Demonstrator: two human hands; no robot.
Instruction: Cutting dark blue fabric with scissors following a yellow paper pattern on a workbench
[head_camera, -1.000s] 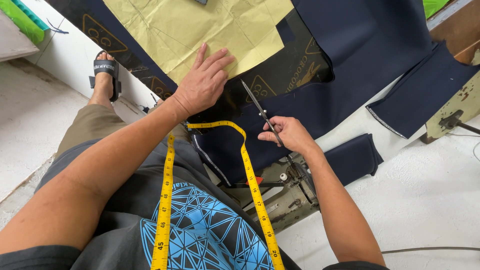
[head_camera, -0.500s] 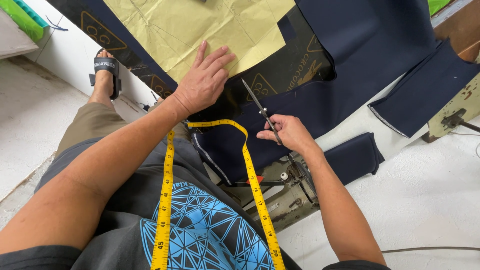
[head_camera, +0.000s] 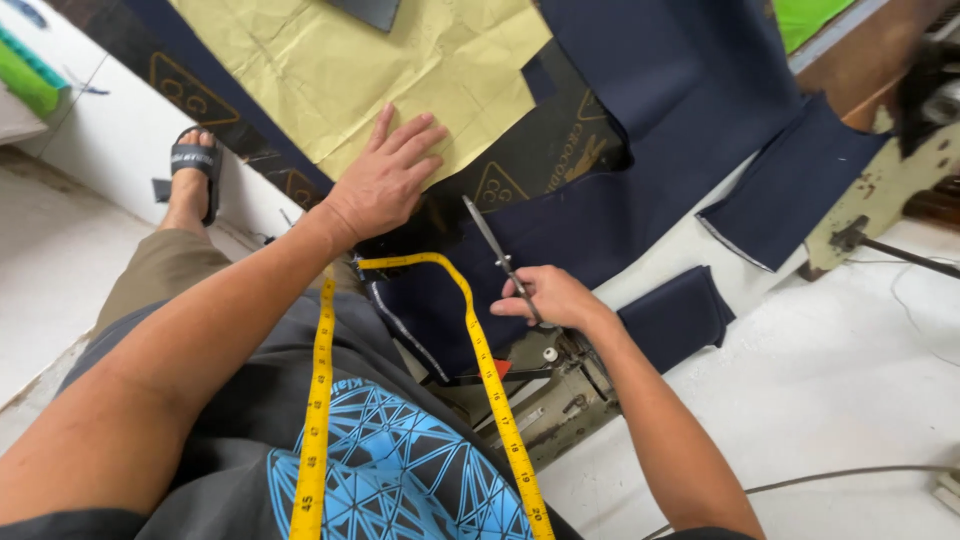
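Navy fabric (head_camera: 640, 90) — pale-yellow paper pattern (head_camera: 400, 70), yellow tape measure (head_camera: 490, 380).

The person wore a dark grey T-shirt (head_camera: 250, 420) with a blue geometric web print (head_camera: 400, 470), khaki shorts (head_camera: 150, 275), and a black strapped sandal (head_camera: 192, 165). Both forearms were bare, sleeveless.

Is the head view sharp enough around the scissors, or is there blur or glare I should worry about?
Head view: even, soft light, no glare on the navy fabric; the scissors in the right hand read fairly sharp, as do the left hand and yellow paper pattern; the top right corner is smeared by motion blur; wide-angle lens stretches the forearms at the edges.
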